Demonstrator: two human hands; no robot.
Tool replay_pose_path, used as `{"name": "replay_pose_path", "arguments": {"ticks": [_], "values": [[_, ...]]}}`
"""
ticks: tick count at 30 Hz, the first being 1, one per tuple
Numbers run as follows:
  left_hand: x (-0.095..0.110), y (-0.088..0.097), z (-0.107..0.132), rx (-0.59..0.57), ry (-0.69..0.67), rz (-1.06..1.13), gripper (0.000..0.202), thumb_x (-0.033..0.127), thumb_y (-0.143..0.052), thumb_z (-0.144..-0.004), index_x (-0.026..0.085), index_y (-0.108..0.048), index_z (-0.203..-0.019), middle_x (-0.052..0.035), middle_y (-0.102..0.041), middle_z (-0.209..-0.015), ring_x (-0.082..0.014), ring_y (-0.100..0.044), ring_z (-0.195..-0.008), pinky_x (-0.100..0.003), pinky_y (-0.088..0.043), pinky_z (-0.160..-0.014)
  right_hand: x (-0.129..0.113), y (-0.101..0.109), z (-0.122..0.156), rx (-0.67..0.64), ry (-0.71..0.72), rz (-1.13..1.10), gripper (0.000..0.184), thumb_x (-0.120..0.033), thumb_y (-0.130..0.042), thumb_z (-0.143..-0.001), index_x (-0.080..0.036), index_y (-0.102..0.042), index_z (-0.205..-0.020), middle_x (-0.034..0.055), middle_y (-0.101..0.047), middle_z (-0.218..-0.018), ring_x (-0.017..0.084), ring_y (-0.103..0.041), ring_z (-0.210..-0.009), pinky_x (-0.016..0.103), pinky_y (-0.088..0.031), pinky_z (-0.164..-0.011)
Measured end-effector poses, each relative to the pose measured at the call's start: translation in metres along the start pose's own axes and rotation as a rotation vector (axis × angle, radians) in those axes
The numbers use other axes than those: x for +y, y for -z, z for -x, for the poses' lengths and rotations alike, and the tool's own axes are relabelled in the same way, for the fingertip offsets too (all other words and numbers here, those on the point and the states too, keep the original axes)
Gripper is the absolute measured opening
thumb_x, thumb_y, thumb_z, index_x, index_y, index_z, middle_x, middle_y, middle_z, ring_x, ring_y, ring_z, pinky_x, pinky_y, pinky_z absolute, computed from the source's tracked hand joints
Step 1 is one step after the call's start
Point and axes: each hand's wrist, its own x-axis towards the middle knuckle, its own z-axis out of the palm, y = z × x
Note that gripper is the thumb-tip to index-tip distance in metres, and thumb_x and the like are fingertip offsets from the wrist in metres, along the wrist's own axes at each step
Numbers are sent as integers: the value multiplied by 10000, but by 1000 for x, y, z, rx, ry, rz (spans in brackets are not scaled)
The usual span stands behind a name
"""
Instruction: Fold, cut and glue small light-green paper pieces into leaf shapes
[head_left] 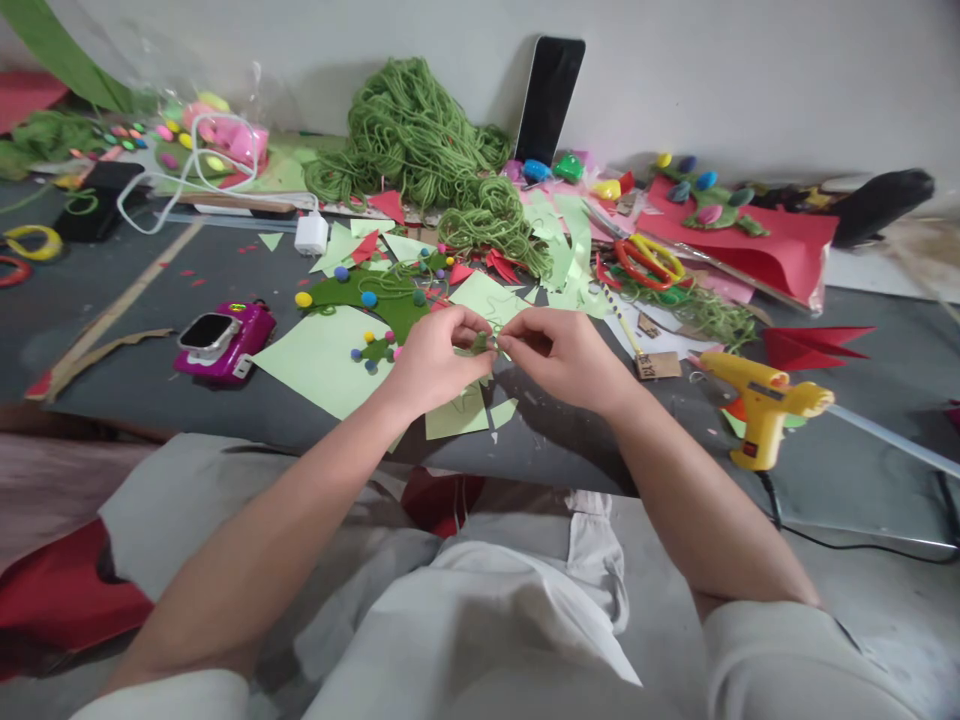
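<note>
My left hand and my right hand meet over the front of the dark table. Both pinch a small piece of green yarn between their fingertips. Just beyond them lie light green paper sheets and a dark green felt shape dotted with small coloured pom-poms. A big heap of green yarn lies at the back, near the wall.
A yellow glue gun stands at the right with its cord trailing off. A magenta device lies at the left. Red-and-yellow scissors, red paper, a white charger and a propped phone lie farther back.
</note>
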Motion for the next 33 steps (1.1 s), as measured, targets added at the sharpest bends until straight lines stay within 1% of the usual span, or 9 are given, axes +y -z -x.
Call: {"name": "replay_pose_path", "arguments": {"ticks": [3,5,9,11,14,20,26,29,33], "values": [[-6,-2,-4,46,-15,-19,219,253,-772,-720,191,-711,-922,-46,-703,-864,-191,-642,-823,-297,-487,-715,-1,-3,2,17,55,64,137,-225,-602,-910,-174,-667,-801,35,-654,-724,144,-511,-639,294,-374,-624],[-8,-4,-6,96,-10,13,210,254,-789,-707,193,-727,-898,-32,-672,-804,-184,-621,-796,-304,-485,-727,0,-6,2,33,103,92,130,-228,-598,-922,-176,-674,-830,42,-655,-753,146,-511,-646,294,-376,-626],[-7,-7,-7,184,46,261,205,265,-809,-691,196,-727,-865,13,-577,-675,-144,-556,-685,-279,-452,-645,3,-10,4,92,221,136,167,-260,-571,-969,-177,-692,-889,44,-641,-773,141,-493,-641,298,-374,-624],[-6,-7,-7,203,53,395,205,267,-814,-685,198,-722,-854,27,-544,-647,-126,-529,-641,-269,-442,-615,2,-11,5,129,242,146,185,-272,-562,-980,-182,-687,-877,41,-629,-757,142,-491,-642,302,-380,-631],[-6,-6,-6,203,56,514,212,268,-822,-682,208,-721,-858,30,-540,-649,-121,-544,-636,-270,-456,-622,-1,-12,6,176,207,109,187,-290,-577,-971,-193,-674,-843,36,-622,-739,143,-491,-634,306,-390,-625],[-6,-2,-4,149,58,634,230,262,-843,-690,212,-730,-884,20,-599,-683,-133,-619,-704,-274,-496,-680,-3,-12,7,226,47,-80,181,-336,-648,-928,-188,-679,-827,23,-632,-714,128,-480,-591,292,-381,-553],[-3,-1,-4,146,63,668,254,260,-856,-669,204,-726,-880,19,-632,-695,-135,-645,-716,-279,-524,-713,-2,-12,6,205,-39,-244,232,-407,-677,-911,-190,-676,-826,23,-638,-701,143,-522,-620,293,-405,-561],[-2,-1,-3,140,69,694,256,242,-859,-663,202,-726,-878,22,-634,-698,-125,-639,-709,-267,-519,-709,-2,-11,5,198,-50,-289,229,-400,-692,-899,-186,-682,-819,24,-644,-712,142,-529,-633,291,-407,-565],[-2,0,-3,130,65,725,269,231,-866,-659,203,-723,-885,17,-654,-743,-121,-645,-728,-266,-527,-730,-2,-9,3,179,-74,-346,230,-388,-711,-878,-177,-682,-793,12,-621,-682,130,-498,-614,285,-393,-557]]}}
